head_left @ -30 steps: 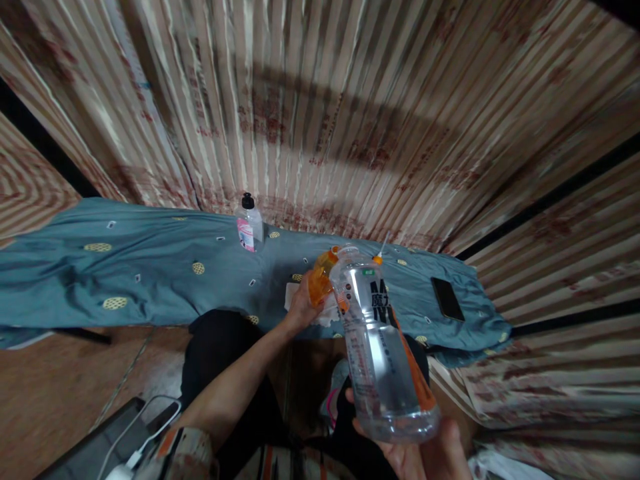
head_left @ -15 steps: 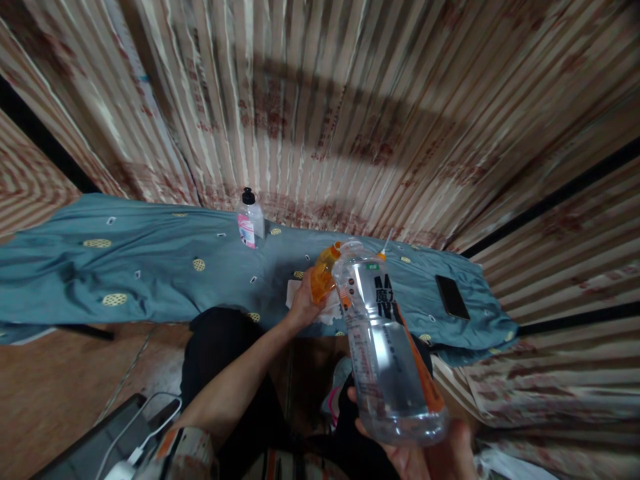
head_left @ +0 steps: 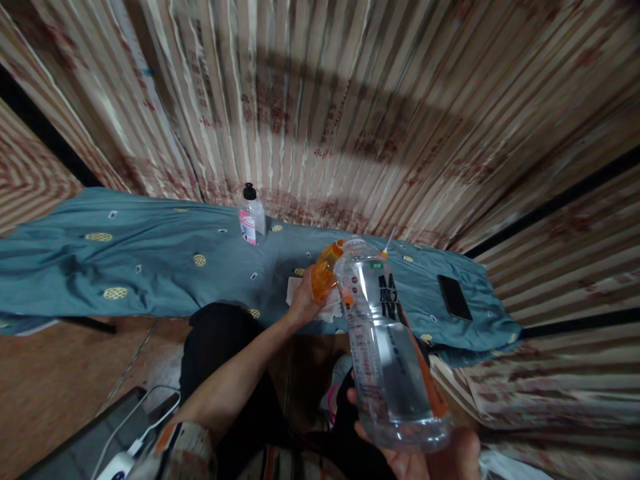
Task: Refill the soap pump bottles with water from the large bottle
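Observation:
My left hand (head_left: 304, 301) is wrapped round a small orange see-through bottle (head_left: 325, 272) above the cloth-covered table. With my right hand (head_left: 415, 460) I grip a large clear plastic drink bottle (head_left: 387, 353) low down near its base. It is tilted, its neck leaning towards the orange bottle's neck; whether the two mouths touch I cannot tell. The large bottle's label is silver, black and orange. Beneath my left hand lies a white tissue (head_left: 330, 308), partly hidden. A thin white nozzle with an orange base (head_left: 389, 243) shows just behind the large bottle.
A clear bottle with a black cap and pink label (head_left: 251, 217) stands at the back of the green-blue cloth (head_left: 165, 267). On the right lies a dark phone (head_left: 454, 297). Striped curtains (head_left: 310, 100) hang behind. At lower left, a white cable (head_left: 150, 430) crosses a grey surface.
Both hands keep nearly the same pose, with the large bottle still tilted towards the orange one. The view has shifted slightly.

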### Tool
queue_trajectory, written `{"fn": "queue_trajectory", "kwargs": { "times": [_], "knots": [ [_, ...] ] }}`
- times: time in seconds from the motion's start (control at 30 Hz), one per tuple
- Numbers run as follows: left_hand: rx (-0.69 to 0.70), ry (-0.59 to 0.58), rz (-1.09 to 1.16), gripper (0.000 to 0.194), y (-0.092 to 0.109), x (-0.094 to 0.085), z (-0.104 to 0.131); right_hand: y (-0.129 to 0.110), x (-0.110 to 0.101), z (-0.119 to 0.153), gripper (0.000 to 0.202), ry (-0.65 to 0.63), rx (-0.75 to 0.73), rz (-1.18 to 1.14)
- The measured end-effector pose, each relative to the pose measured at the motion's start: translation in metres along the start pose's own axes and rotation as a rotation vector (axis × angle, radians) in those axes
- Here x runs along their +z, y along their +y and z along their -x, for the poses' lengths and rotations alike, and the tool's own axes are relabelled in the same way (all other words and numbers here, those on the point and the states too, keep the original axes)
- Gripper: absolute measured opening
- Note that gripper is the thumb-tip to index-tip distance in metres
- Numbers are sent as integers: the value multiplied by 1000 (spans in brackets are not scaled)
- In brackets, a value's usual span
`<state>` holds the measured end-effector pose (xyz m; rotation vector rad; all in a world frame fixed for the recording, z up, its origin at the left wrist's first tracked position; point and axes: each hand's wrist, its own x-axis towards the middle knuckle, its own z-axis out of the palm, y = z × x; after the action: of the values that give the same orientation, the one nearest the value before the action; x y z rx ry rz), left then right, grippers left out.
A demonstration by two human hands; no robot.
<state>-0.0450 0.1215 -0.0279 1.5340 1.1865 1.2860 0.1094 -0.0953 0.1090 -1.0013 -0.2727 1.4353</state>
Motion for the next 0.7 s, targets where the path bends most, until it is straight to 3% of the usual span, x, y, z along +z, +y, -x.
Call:
{"fn": "queue_trajectory", "kwargs": {
  "times": [0.1,0.3,0.4,0.5,0.7],
  "knots": [
    [-3,-13,-9,76,1,0,0,3,-2,0,76,6,26,-34],
    [-15,-12,-2,65,4,-1,1,2,-9,3,68,-11,110,-6],
    [-23,-7,-2,66,3,-1,1,2,-5,1,65,-40,49,83],
    [-5,-2,1,65,3,0,1,3,4,-3,48,-60,-15,155],
    [-16,-12,-13,69,3,0,1,2,15,-8,34,-60,-26,185]
  ]
}}
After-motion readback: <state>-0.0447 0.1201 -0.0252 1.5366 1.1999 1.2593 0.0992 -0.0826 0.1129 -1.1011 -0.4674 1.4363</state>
